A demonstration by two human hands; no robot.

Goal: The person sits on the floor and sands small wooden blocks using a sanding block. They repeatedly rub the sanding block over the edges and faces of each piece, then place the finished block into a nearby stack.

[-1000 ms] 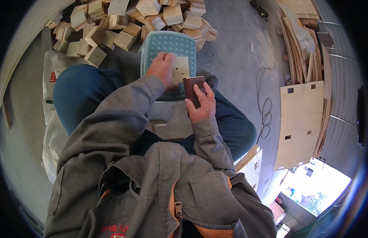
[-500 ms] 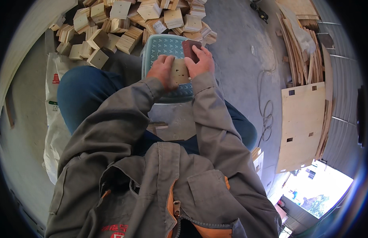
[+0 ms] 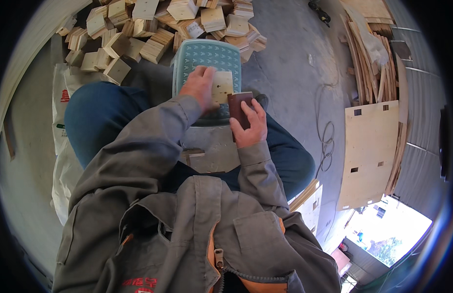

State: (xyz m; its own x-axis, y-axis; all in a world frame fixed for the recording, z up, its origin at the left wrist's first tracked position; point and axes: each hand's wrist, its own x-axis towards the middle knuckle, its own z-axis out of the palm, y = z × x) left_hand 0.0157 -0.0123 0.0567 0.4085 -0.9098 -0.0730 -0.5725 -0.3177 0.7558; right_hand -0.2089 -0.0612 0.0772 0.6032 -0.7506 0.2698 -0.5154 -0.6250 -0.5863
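Observation:
A teal plastic stool [image 3: 207, 52] with a raised pattern stands between my knees. On its top, a pale plywood block [image 3: 222, 87] with small dark spots is gripped by my left hand [image 3: 199, 89] at its left side; some of those fingers are blurred or hidden. My right hand [image 3: 252, 128] holds a reddish-brown sanding block [image 3: 239, 112], thumb on the left and fingers on the right. This sanding block is tilted upright at the plywood block's right edge, beside the stool's right rim. Whether the two blocks touch is hard to tell.
A heap of plywood blocks [image 3: 153, 46] lies on the floor beyond the stool. White sacking [image 3: 60, 141] is left of my knee. To the right are a coiled cable [image 3: 326, 141], a leaning plywood sheet [image 3: 370, 151] with square holes and stacked boards [image 3: 370, 63].
My right hand has drawn back toward me, bringing the sanding block from the plywood block's far right corner down to its right edge. My left hand stays on the plywood block.

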